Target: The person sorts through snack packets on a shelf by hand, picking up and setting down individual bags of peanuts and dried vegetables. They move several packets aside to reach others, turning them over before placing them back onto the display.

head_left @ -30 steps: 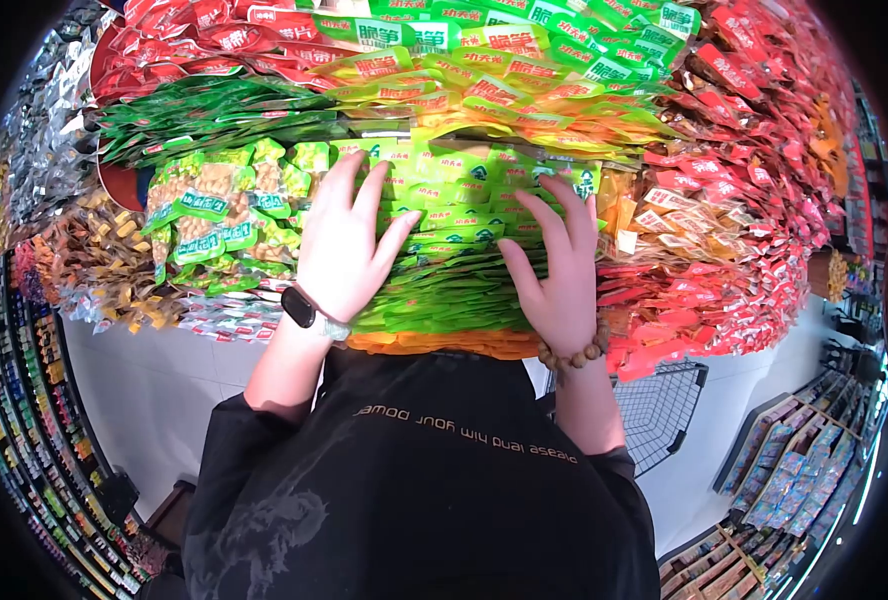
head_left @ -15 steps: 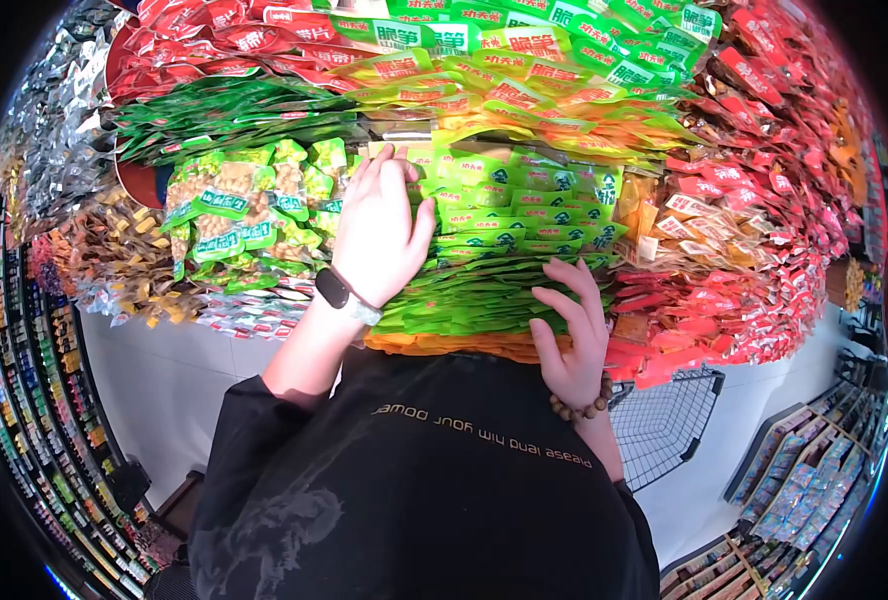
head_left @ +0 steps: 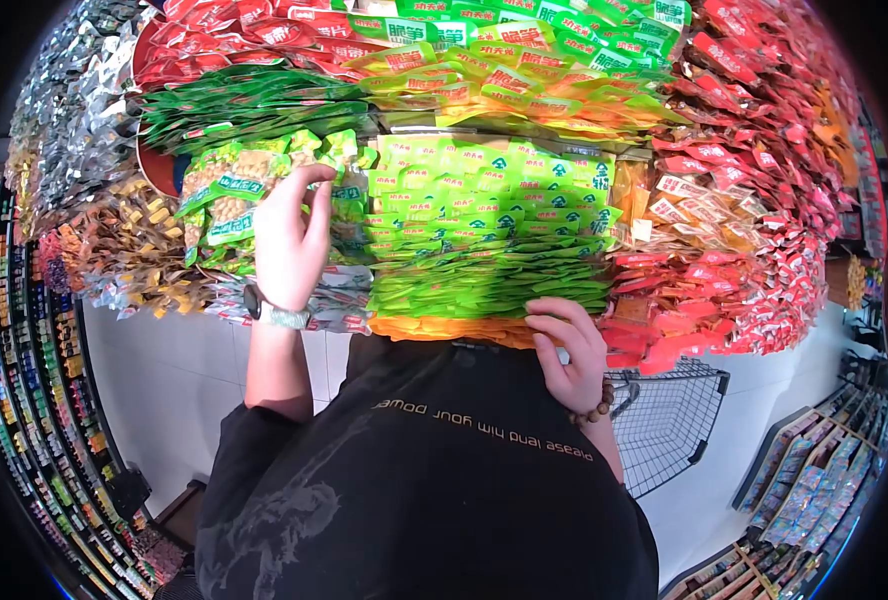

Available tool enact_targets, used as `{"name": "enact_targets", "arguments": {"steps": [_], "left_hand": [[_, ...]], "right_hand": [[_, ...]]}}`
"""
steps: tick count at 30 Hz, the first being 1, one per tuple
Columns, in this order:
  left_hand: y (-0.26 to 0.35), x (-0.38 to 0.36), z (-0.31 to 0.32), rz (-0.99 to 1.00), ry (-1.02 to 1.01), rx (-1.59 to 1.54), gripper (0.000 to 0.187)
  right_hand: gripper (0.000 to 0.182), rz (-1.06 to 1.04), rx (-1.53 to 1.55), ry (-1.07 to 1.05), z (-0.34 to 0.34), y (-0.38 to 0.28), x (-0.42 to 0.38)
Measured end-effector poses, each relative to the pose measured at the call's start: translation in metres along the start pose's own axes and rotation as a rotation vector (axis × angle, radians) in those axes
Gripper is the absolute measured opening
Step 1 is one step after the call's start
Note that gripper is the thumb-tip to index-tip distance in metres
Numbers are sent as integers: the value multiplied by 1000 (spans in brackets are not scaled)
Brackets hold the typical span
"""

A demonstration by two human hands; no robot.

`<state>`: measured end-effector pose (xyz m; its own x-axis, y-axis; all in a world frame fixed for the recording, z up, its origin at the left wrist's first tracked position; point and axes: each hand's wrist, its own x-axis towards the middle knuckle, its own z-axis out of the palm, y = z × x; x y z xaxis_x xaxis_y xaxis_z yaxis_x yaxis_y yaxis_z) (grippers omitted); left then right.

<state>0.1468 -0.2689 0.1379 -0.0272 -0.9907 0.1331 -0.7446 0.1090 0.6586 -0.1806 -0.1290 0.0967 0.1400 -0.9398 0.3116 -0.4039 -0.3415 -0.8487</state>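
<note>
My left hand (head_left: 292, 245), with a dark watch band on its wrist, is over the clear-and-green bags of peanuts (head_left: 232, 192). Its fingers bend at the bags' upper edge and the thumb stands apart, nothing held. Right of it lie rows of bright green snack packets (head_left: 464, 190), overlapping flat at the back and packed on edge at the front. My right hand (head_left: 572, 352), wearing a beaded bracelet, hovers by the front right corner of these packets. Its fingers are loosely curved and apart, holding nothing. Orange packets (head_left: 454, 328) line the front edge below the green ones.
Red packets (head_left: 684, 300) fill the right side, and dark green packets (head_left: 254, 105) lie behind the peanuts. Yellow packets (head_left: 524, 92) are farther back. A black wire shopping cart (head_left: 669, 425) stands at my right. Stocked shelves (head_left: 24, 400) curve along the left.
My left hand has moved left from the green packets to the peanut bags. My right hand has drawn back slightly toward my body.
</note>
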Motion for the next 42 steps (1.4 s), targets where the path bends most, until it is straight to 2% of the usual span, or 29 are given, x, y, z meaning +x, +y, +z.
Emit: {"name": "enact_targets", "arguments": {"steps": [2, 6, 7, 10, 11, 15, 19, 22, 25, 28, 30, 32, 34, 37, 40, 41, 42], "left_hand": [[1, 2, 5, 179, 76, 67, 16], [5, -1, 14, 286, -1, 42, 17], [7, -3, 16, 203, -49, -3, 22], [2, -2, 33, 355, 13, -1, 35], [-1, 3, 38, 401, -36, -60, 51], [4, 24, 50, 431, -184, -66, 62], [-6, 30, 62, 454, -236, 22, 52], [-6, 23, 60, 354, -255, 85, 42], [-2, 13, 59, 395, -159, -14, 42], [7, -7, 49, 532, -53, 4, 40], [10, -29, 40, 440, -35, 5, 41], [-5, -53, 46, 313, 0, -282, 37], [-16, -82, 50, 202, -24, -431, 38], [-26, -119, 67, 118, 7, -545, 50], [-24, -124, 86, 133, 45, -618, 62], [-21, -121, 89, 130, 45, -596, 64], [-18, -117, 91, 128, 47, -576, 67]], "right_hand": [[19, -54, -14, 5, 5, 0, -1], [17, -73, -53, 11, 6, -2, -13], [16, -62, -66, 17, 6, -1, -19], [16, 9, -77, 57, 10, 3, -41], [15, 52, -61, 71, 12, 3, -47], [15, 120, -36, 114, 18, 2, -64], [16, 95, -33, 261, 13, -3, -75], [15, 173, -32, 300, 6, 1, -84], [15, 213, -8, 311, 7, 5, -97], [14, 217, 10, 305, 12, 8, -105], [13, 244, 36, 289, 18, 7, -106], [12, 300, 65, 265, 21, 5, -104], [17, 456, 181, 226, 29, 15, -110], [29, 665, 439, 199, 34, 31, -109], [33, 725, 499, 54, 32, 52, -109], [38, 717, 410, -32, 30, 59, -107], [41, 792, 449, -35, 30, 61, -106]]}}
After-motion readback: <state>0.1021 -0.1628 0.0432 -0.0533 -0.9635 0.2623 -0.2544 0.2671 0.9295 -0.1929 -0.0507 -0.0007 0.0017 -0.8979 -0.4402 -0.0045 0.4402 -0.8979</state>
